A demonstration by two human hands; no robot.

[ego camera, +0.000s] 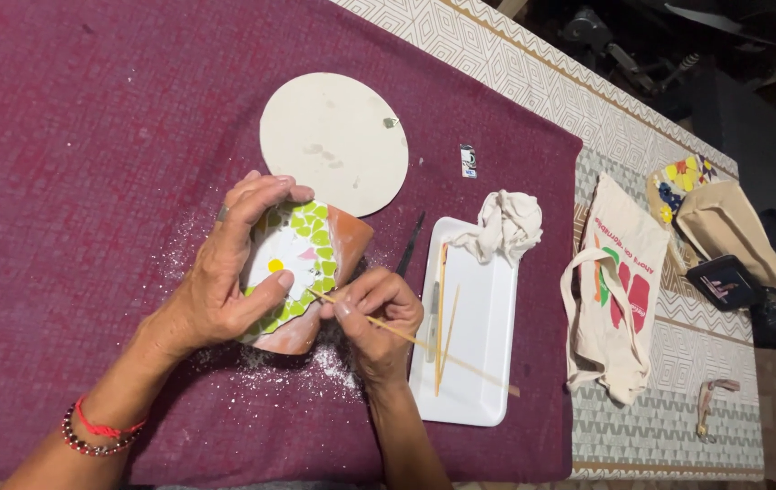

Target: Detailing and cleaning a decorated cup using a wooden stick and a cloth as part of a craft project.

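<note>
My left hand [225,272] grips a terracotta piece [347,240] covered with a mosaic of green, white and yellow tile bits, tilting it up off the maroon cloth [88,136]. In my right hand [374,318] is a thin wooden stick [397,334], pinched between fingers, with its tip touching the green tiles near the piece's lower edge. White dust lies on the cloth around both hands.
A round off-white disc [333,141] lies beyond the hands. At right, a white rectangular tray [474,363] carries more sticks and a crumpled cloth [501,227]. A dark tool [411,245] lies beside the tray. Canvas bags [615,290], another mosaic piece [678,181] and a small black tray [724,281] are farther right.
</note>
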